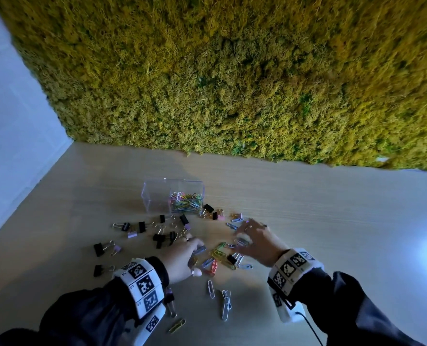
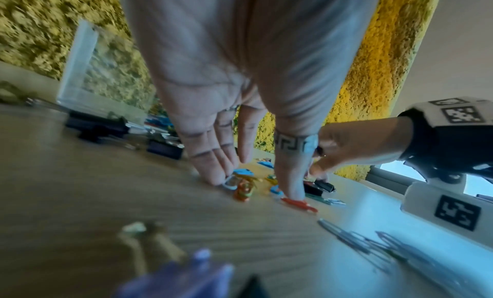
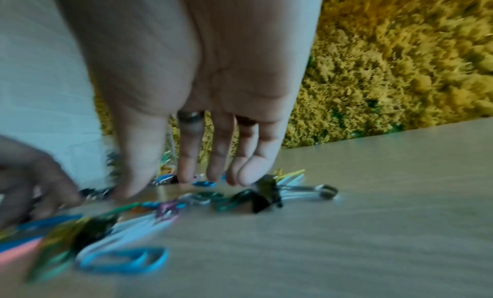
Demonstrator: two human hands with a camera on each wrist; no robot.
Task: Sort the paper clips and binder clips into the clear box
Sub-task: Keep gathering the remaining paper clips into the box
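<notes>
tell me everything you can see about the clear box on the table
The clear box is a small rectangular container that looks like transparent plastic, open on top, standing upright on the wooden table near the moss wall. A divider seems to split it: the right compartment holds a heap of coloured paper clips, the left looks empty. Binder clips lie against its near right corner. Neither hand touches it.

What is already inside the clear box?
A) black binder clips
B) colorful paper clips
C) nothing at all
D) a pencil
B: the clear box holds a heap of colorful paper clips at its right end, while the binder clips all lie outside it on the table.
</notes>
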